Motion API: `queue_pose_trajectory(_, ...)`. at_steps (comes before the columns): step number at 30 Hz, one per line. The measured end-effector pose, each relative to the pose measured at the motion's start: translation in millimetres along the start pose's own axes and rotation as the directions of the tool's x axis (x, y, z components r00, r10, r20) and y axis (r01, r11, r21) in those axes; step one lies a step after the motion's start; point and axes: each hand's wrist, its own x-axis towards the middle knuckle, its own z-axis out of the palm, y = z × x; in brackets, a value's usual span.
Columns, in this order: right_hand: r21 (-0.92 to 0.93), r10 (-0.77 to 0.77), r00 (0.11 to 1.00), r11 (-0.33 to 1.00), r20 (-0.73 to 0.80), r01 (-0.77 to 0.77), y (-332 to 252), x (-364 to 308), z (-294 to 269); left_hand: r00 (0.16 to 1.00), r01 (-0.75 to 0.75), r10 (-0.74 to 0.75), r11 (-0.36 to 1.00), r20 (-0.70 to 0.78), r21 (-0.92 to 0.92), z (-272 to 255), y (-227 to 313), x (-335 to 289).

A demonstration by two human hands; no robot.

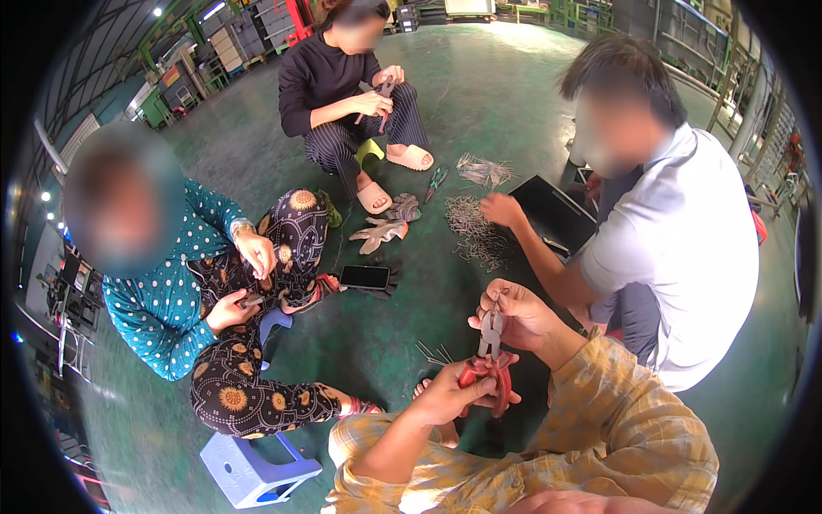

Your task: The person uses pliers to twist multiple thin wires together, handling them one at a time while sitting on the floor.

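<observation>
We are grasping the red-handled pliers [491, 343] with our left hand [454, 392], its fingers wrapping the grips while the metal jaws are pointing upward. Our right hand [521, 317] is bunching its fingers at the pliers' tips; we cannot tell whether they are pinching anything. We are holding the pliers above the green floor [505, 94], where a few thin wires [437, 354] are lying. Farther off, a pile of bent wire pieces [473, 224] is lying near a black tray [548, 206], a co-worker's hand [503, 209] hovering at the pile's edge.
</observation>
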Motion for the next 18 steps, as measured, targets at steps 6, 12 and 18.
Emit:
queue_pose_trajectory(6,-0.008,0.005,1.000,1.000,-0.009,-0.006,0.0,-1.5,2.3,1.000,-0.007,0.007,1.000,0.002,0.012,-2.8,-3.7,-0.6)
queue_pose_trajectory(12,-0.013,0.012,1.000,1.000,-0.008,-0.012,0.9,-2.3,4.1,0.999,-0.015,0.015,1.000,-0.029,0.019,-1.8,-3.5,-0.2)
queue_pose_trajectory(18,-0.002,0.011,1.000,1.000,-0.001,-0.011,0.8,-1.4,1.8,0.999,-0.009,0.010,1.000,-0.046,0.028,-5.1,-6.6,0.2)
